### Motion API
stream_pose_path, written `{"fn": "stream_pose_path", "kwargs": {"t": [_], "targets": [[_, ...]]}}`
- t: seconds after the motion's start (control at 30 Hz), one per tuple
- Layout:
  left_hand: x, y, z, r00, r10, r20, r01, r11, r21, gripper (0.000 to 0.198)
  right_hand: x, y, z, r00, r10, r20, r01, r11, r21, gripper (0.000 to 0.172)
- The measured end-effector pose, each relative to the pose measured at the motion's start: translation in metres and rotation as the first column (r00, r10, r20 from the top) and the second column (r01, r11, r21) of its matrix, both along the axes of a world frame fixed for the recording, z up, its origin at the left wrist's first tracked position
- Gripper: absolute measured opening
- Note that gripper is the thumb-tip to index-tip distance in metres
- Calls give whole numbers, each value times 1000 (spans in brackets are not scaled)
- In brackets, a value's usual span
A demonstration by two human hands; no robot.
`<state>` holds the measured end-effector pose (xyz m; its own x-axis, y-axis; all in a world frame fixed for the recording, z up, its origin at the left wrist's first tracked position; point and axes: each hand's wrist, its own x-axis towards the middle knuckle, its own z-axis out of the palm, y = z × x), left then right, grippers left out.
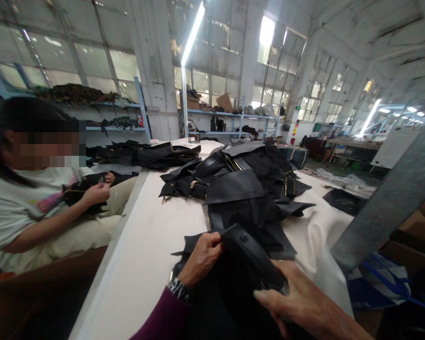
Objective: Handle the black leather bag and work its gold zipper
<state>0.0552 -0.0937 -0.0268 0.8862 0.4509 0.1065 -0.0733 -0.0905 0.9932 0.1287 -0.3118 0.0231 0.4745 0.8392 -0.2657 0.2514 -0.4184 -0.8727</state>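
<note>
My left hand (201, 257) grips the upper edge of a black leather piece (250, 255) near the table's front edge. My right hand (297, 300) holds the same piece from its lower right side, fingers curled around it. More black material hangs below the piece between my arms. Just beyond lies a large heap of black leather pieces (241, 189) with gold-coloured zips, spread over the white table (145, 255).
A co-worker sits at the left, their hands (99, 189) on a dark piece in their lap. A second stack of black pieces (145, 153) lies at the table's far end. A grey post (386, 203) slants up on the right. Blue shelves line the back wall.
</note>
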Motion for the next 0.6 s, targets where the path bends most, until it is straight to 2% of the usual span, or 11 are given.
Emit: {"fn": "stream_pose_path", "kwargs": {"t": [0.07,0.13,0.2,0.27,0.3,0.33,0.4,0.47,0.53,0.6], "targets": [[-1,0,3,998,-63,29,55,971,231,27,1,3,0,1000,15,-27,-13,999,47,35],[-1,0,3,996,-87,21,69,891,449,31,4,2,5,999,2,-45,2,997,82,35],[0,-3,1,998,-66,-10,59,800,597,31,7,-4,13,1000,-22,-18,24,994,105,36],[1,-9,-2,999,-26,-39,46,673,738,27,11,-15,22,997,-56,49,50,993,107,38],[1,-14,-4,999,-8,-44,40,583,812,26,13,-22,26,994,-76,79,68,993,99,40],[1,-19,-5,999,1,-46,40,468,883,29,14,-30,31,989,-105,103,96,991,89,41],[-1,-32,-8,998,-26,-58,63,251,966,37,15,-46,39,980,-152,127,144,987,70,42],[-5,-45,-10,990,-82,-114,122,106,987,35,15,-61,44,974,-164,154,162,986,26,42],[-9,-56,-14,975,-110,-195,200,36,979,31,13,-74,46,973,-142,182,150,988,-32,42],[-15,-65,-19,962,-110,-248,251,14,968,29,11,-83,44,982,-93,164,109,990,-87,42]]}}
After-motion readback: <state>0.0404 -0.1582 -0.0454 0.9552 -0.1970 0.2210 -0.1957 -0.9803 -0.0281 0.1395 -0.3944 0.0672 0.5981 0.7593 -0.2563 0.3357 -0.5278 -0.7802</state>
